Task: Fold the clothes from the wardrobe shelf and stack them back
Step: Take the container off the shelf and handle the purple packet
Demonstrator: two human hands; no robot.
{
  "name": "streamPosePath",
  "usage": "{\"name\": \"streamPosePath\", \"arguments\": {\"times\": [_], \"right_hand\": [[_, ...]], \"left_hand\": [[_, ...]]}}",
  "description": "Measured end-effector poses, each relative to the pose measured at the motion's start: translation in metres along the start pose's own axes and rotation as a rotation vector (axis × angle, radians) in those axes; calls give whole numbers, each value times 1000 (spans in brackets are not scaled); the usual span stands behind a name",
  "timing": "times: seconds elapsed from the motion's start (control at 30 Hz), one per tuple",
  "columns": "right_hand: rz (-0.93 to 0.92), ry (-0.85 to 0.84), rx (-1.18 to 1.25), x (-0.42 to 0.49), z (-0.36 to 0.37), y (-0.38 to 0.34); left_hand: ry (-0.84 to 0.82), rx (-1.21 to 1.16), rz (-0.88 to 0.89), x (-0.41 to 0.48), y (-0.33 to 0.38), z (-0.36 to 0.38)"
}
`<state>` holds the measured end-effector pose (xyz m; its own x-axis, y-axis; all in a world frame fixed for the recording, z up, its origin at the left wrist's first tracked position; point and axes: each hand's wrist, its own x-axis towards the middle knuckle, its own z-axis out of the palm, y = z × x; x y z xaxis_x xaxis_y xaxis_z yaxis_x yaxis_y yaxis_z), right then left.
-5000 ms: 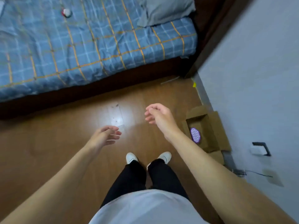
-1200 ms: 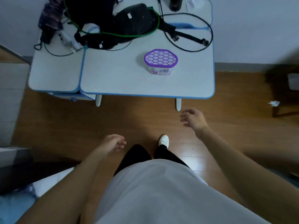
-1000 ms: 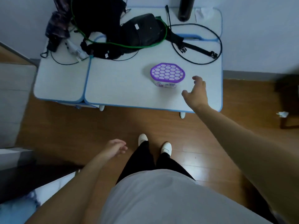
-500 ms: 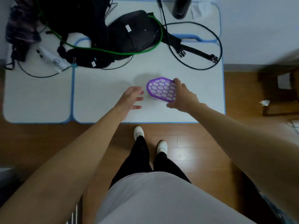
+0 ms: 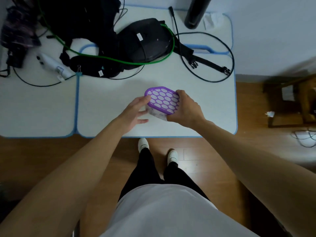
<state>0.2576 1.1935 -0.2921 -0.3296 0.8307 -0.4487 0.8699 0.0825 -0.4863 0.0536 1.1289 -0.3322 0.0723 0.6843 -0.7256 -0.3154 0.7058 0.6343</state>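
– Wood floor (image 5: 51, 159) under me; white shirt (image 5: 171, 211) and black trousers (image 5: 145, 171) at the bottom edge, white shoes (image 5: 143, 143) just at the table's front edge.
– Logged. Hands?
– Both arms are out over the white table (image 5: 106, 103), which has blue trim. My right hand (image 5: 186, 108) grips the right side of the tub (image 5: 162, 100), thumb on the lid rim, fingers curled round the body.
– Left?
– My left hand (image 5: 135, 112) touches the tub's left side. Thumb on the lid rim, fingers nearly straight along the body, not wrapped.
– Tub pose?
– Purple honeycomb lid, pale body, tilted so the lid faces me. It's between the two hands, over the table's right-hand panel. Can't tell if its base is on the tabletop.
– Clothes for the task?
– Only cloth I see is a patterned cloth (image 5: 18, 33) at the table's far left corner, with a black heap (image 5: 77, 19) beside it. Can't tell if those are the ones to fold.
– Far side?
– Black bag (image 5: 147, 40) behind the tub, green cord (image 5: 119, 59) looped round its front. Black cable (image 5: 229, 53) in a wide ring to the right, a strap (image 5: 210, 65) with a buckle lying across that ring. White gadget (image 5: 53, 65) left of the bag, dark bottle (image 5: 196, 12) upright at the back edge. Pale wall (image 5: 273, 31) behind. Wooden stool (image 5: 290, 106) on the floor off the table's right end.
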Motion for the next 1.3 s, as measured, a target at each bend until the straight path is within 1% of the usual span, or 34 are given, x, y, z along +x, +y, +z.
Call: {"name": "streamPosePath", "arguments": {"times": [0.07, 0.13, 0.27, 0.43, 0.53, 0.7, 0.87, 0.97, 1.1, 1.2, 1.3], "right_hand": [[-55, -11, 24, -1, -10, -11], [-117, -28, 59, -3, -20, -20], [-272, -61, 111, -10, -41, -35], [-446, -94, 184, -23, -64, -40], [-546, -159, 199, -30, -77, -40], [-679, -299, 138, -41, -95, -41], [-837, -389, 76, -69, -89, -59], [-938, -391, 36, -100, -75, -76], [-1080, -390, 60, -147, -52, -99], [-1152, -563, 129, -184, -30, -116], [-1191, -788, 65, -223, -6, -135]], "left_hand": [[-5, -42, 41, -13, 5, -3], [32, -48, 102, -29, 11, -2], [173, -34, 225, -63, 19, 7], [369, -67, 329, -105, 22, 33], [455, -120, 366, -127, 17, 54], [582, -274, 428, -161, -5, 89], [761, -428, 456, -203, -33, 114], [890, -495, 468, -239, -54, 120], [1004, -510, 523, -298, -87, 125], [1069, -592, 559, -348, -120, 127], [1132, -708, 567, -394, -159, 130]]}}
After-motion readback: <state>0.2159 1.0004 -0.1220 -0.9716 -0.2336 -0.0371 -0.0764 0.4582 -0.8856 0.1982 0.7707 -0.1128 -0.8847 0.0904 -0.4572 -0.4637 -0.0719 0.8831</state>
